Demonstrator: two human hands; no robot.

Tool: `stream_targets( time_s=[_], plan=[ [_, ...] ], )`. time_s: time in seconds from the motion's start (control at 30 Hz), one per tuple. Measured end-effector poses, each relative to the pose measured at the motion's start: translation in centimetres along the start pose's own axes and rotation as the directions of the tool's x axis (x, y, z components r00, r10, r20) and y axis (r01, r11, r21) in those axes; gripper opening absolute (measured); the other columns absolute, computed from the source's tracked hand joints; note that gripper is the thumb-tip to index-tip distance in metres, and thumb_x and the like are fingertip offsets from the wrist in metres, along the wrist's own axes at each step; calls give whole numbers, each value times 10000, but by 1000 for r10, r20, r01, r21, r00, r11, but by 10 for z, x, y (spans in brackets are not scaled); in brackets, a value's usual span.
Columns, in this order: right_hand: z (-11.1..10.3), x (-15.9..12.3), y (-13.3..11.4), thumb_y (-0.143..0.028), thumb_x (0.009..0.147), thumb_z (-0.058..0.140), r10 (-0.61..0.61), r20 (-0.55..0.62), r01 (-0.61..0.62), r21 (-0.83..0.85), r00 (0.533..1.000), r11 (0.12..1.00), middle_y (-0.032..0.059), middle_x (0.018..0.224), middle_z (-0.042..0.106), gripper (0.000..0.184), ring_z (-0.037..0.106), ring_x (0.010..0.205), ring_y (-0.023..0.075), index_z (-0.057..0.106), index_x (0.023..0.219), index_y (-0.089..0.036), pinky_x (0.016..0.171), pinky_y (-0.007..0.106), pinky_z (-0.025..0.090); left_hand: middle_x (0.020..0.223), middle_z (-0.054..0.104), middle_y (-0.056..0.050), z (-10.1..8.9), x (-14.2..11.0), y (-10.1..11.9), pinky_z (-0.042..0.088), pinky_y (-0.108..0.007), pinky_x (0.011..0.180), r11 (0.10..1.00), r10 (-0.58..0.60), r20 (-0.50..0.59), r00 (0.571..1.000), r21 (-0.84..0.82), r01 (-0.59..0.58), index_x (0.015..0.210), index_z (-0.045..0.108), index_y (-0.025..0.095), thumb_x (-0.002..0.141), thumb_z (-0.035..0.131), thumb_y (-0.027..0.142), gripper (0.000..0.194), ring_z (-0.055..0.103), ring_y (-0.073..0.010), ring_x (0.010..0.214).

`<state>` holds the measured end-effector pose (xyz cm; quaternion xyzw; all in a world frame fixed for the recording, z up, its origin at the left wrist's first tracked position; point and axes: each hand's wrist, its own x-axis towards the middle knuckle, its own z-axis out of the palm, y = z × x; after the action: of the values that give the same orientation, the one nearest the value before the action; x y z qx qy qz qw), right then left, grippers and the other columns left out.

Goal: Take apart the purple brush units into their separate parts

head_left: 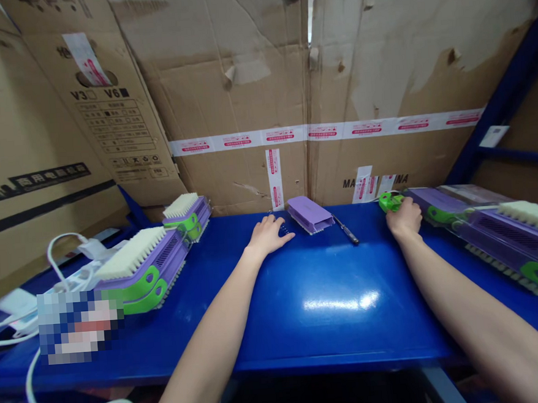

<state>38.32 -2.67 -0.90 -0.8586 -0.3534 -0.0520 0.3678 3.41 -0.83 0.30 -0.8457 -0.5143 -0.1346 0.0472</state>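
Observation:
My left hand (267, 233) is at the back of the blue table, fingers apart and thumb out to the side. Small dark coiled pieces (284, 228) lie between its thumb and fingers. To its right is a purple plastic housing (310, 213) with an open end and bristles underneath. A dark screwdriver-like tool (346, 229) lies beside the housing. Farther right, my right hand (404, 218) is closed around a bright green plastic part (390, 201); its fingertips are partly hidden.
Purple and green brush units with pale bristles stand at the left (139, 266) and right (496, 228). A power strip (74, 279) with white cables is at far left. Cardboard (238, 93) walls the back; a blue post (487, 100) rises at right.

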Motion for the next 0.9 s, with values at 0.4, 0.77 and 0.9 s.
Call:
stream_targets(
  time_s=[0.4,0.77,0.9],
  plan=[
    [-2,1,-2,-228,804,615,44,11,-44,-26,999,999,238,1213,535,493,574,1116,381,454,1255,-111,870,464,476,1174,577,-113,1,0,1,455,-407,882,1000,10,1,1000,10,-10,1166,579,217,855,517,576,479,539,-291,1099],
    [0,3,1,-234,826,557,-31,30,31,-22,999,999,187,1121,582,436,596,1032,327,481,1248,-158,825,440,462,1170,581,-107,0,0,1,458,-390,878,1000,16,-10,1000,23,-16,1168,586,220,857,516,576,478,542,-281,1098],
    [1,2,1,-281,819,564,-53,10,53,-56,999,997,178,1109,581,454,596,992,303,507,1249,-146,801,411,463,1158,581,-112,0,0,2,460,-395,869,999,18,-17,1000,27,-18,1161,593,210,857,518,572,478,543,-288,1095]
  ],
)
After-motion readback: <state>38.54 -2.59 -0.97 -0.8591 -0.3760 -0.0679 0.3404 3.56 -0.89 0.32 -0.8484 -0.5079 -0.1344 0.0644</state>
